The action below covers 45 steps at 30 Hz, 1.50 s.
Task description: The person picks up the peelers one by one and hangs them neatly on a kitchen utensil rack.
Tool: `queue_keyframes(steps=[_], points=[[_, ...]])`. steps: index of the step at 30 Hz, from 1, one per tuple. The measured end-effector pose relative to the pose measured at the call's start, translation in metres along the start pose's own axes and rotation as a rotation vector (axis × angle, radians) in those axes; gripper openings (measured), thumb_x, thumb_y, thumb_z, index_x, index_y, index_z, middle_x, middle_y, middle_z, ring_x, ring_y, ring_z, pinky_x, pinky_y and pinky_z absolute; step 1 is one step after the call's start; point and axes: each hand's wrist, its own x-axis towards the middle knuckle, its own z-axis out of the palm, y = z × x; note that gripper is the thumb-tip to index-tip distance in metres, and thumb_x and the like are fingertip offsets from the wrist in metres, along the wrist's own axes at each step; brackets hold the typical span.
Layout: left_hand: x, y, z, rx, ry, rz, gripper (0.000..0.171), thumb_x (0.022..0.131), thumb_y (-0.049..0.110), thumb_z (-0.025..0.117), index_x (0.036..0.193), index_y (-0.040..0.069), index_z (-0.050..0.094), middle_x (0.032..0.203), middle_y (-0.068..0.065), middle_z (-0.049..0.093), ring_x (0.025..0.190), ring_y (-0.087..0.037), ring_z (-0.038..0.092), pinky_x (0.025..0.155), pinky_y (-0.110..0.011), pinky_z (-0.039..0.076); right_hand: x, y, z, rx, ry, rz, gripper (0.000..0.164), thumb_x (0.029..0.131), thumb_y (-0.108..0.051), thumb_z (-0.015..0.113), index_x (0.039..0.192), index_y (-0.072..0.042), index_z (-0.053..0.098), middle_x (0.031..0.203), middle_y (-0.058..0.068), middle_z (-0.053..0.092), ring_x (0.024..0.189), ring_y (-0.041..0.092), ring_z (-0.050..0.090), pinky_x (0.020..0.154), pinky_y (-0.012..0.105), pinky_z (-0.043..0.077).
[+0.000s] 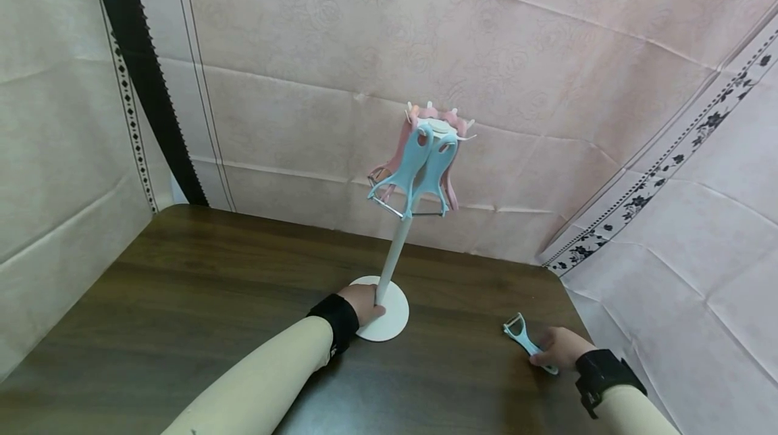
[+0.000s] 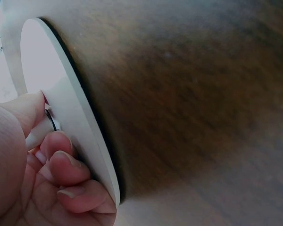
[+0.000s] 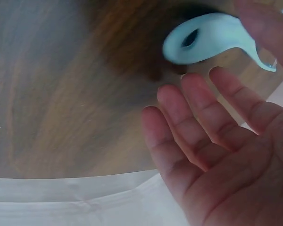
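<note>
My left hand (image 1: 362,303) grips the white pole (image 1: 395,256) of a stand, low down by its round base (image 1: 392,327). In the left wrist view, thumb and curled fingers (image 2: 68,167) close round the pole's foot. Two light blue peelers (image 1: 439,168) and several pink peelers (image 1: 404,149) hang from hooks at the stand's top. Another light blue peeler (image 1: 520,336) lies on the table at the right. Over its handle is my right hand (image 1: 562,347), its fingers loosely extended in the right wrist view, the thumb on the far side of the peeler (image 3: 217,35).
The dark wooden table (image 1: 182,313) has its right edge close to my right hand. Pale cloth (image 1: 304,138) hangs behind the table and at both sides. A black strip (image 1: 146,77) runs down the cloth at the back left.
</note>
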Motion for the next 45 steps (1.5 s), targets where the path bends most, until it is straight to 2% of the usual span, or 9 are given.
queue_keyframes(steps=[4,12,21,33,39,45], points=[[-0.001,0.001,-0.001,-0.004,0.001,0.000,0.031,0.089,0.025,0.069,0.111,0.004,0.064,0.094,-0.007,0.069,0.085,-0.021,0.064,0.084,-0.040,0.049,0.002,0.007,0.004,-0.026,0.005,0.029,0.041,0.080,-0.027,0.078,0.101,0.004,0.061,0.088,0.006,0.063,0.082,0.023,0.061,0.075,0.045,0.049],[-0.003,0.003,-0.003,-0.007,0.002,-0.017,0.031,0.089,0.025,0.069,0.110,0.003,0.065,0.093,-0.007,0.069,0.084,-0.021,0.064,0.084,-0.040,0.049,0.004,0.010,0.010,-0.051,0.030,0.050,0.032,0.082,-0.024,0.076,0.097,0.001,0.062,0.083,0.005,0.060,0.077,0.020,0.057,0.071,0.041,0.047],[-0.005,0.007,-0.006,-0.009,-0.013,-0.042,0.033,0.090,0.027,0.069,0.113,0.004,0.064,0.098,-0.008,0.069,0.087,-0.020,0.064,0.088,-0.040,0.048,0.002,0.006,0.016,-0.044,0.090,-0.003,0.025,0.079,-0.020,0.076,0.085,-0.005,0.058,0.075,0.003,0.055,0.069,0.019,0.051,0.062,0.032,0.039],[-0.004,0.004,-0.002,0.008,0.005,0.004,0.035,0.090,0.026,0.067,0.117,0.004,0.063,0.098,-0.009,0.070,0.089,-0.022,0.065,0.083,-0.038,0.049,0.005,-0.002,0.018,-0.013,0.095,-0.013,0.018,0.084,-0.017,0.072,0.085,-0.006,0.058,0.075,0.002,0.054,0.070,0.018,0.051,0.062,0.033,0.040],[-0.002,0.003,-0.002,0.009,0.011,0.012,0.032,0.089,0.025,0.068,0.113,0.004,0.065,0.096,-0.009,0.070,0.086,-0.022,0.064,0.082,-0.039,0.049,0.004,-0.002,0.019,0.012,0.119,-0.043,0.017,0.084,-0.014,0.072,0.078,-0.008,0.058,0.071,0.001,0.053,0.067,0.018,0.050,0.060,0.032,0.039],[0.002,-0.002,0.002,0.025,0.004,0.015,0.035,0.089,0.027,0.067,0.115,0.005,0.064,0.097,-0.008,0.069,0.086,-0.021,0.064,0.082,-0.038,0.049,0.001,-0.009,0.015,0.071,0.220,-0.141,0.021,0.083,-0.015,0.074,0.072,-0.009,0.057,0.067,-0.001,0.050,0.063,0.018,0.045,0.058,0.032,0.035]])
